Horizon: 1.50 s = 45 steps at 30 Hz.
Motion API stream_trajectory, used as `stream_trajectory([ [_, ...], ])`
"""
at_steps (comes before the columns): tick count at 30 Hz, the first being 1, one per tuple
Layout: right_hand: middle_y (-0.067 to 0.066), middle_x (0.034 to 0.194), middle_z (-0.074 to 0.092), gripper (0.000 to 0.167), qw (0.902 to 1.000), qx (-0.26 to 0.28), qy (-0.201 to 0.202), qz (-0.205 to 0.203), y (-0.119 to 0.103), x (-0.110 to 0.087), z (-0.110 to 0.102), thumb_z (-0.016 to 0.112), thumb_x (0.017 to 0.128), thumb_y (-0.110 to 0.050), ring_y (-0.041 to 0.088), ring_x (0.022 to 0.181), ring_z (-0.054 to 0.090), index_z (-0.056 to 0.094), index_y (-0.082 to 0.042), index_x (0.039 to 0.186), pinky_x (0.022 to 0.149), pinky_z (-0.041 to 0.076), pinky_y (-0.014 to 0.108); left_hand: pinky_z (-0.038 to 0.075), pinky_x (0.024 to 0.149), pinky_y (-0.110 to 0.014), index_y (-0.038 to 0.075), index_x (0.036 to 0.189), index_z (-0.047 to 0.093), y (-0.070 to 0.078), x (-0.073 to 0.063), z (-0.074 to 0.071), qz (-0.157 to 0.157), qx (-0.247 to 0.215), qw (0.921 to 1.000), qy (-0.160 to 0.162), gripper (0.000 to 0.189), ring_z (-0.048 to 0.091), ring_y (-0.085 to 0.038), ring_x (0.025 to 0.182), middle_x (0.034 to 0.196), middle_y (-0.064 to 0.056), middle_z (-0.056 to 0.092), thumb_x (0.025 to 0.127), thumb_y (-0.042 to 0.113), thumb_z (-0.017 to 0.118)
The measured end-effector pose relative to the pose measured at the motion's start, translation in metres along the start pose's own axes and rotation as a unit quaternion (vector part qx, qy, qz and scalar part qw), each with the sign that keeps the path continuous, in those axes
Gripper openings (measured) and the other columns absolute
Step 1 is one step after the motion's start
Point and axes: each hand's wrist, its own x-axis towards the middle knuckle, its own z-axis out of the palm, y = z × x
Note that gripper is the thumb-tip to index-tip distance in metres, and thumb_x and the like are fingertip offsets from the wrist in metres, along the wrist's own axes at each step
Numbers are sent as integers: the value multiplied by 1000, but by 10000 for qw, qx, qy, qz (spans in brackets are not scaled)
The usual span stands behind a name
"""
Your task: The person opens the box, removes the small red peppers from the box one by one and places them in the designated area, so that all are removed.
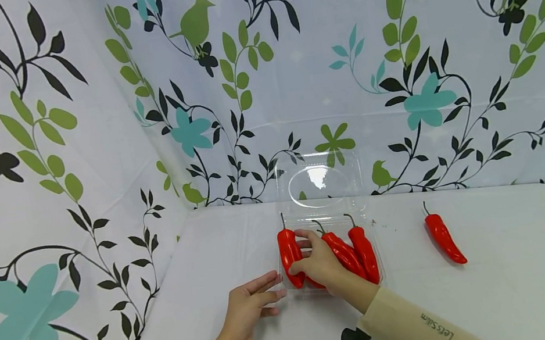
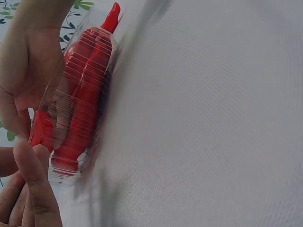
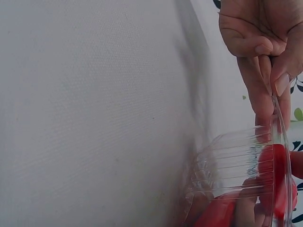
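A clear plastic clamshell box (image 1: 381,268) stands on the white table with its lid raised behind it. My right hand (image 1: 320,260) reaches over the box and grips a red chili pepper (image 1: 288,250) at its left side, thumb near the lower end. To the right of that hand lie two more red chili peppers (image 1: 364,253), and part of another shows beneath the hand. My left hand (image 1: 246,309) is at the box's left front corner, fingers extended and fingertips at the rim (image 3: 280,113). In the left wrist view, red peppers (image 2: 87,104) show through the ribbed wall.
One loose red chili pepper (image 1: 444,238) lies on the table right of the box. A patterned cloth (image 1: 371,90) with leaves and birds hangs behind and at the left. The raised transparent lid (image 1: 318,184) stands close to the back cloth.
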Motion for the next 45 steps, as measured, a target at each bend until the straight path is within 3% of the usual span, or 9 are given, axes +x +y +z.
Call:
stream_trajectory([
  [9, 15, 135, 57, 81, 9999, -88, 58, -124, 2, 0, 1, 86, 79, -12, 36, 121, 58, 45, -12, 148, 87, 56, 53, 59, 70, -30, -6, 134, 61, 1, -1, 1, 18, 10, 10000, 40, 49, 72, -16, 96, 129, -17, 66, 89, 9, 75],
  [26, 15, 136, 57, 81, 9989, 458, 38, 40, -3, -9, -5, 86, 78, -14, 36, 120, 58, 46, -13, 148, 83, 58, 48, 58, 70, -28, -5, 135, 62, -1, -2, -1, 27, 78, 10000, 15, 50, 72, -18, 98, 129, -18, 66, 90, 11, 77],
  [34, 15, 139, 55, 83, 9938, 1079, -262, 115, -16, -17, -14, 87, 79, -18, 38, 123, 55, 45, -14, 150, 84, 58, 46, 58, 68, -28, -4, 134, 62, 0, -3, -1, 49, 104, 9999, 57, 49, 72, -18, 96, 128, -18, 66, 90, 11, 76],
  [45, 16, 146, 48, 77, 9773, 1895, -943, 47, -32, -34, -29, 80, 86, -17, 38, 130, 49, 40, -15, 152, 91, 56, 46, 56, 65, -26, -4, 133, 63, 0, -3, -2, 34, 172, 9998, 18, 50, 72, -15, 92, 127, -18, 67, 87, 10, 78],
])
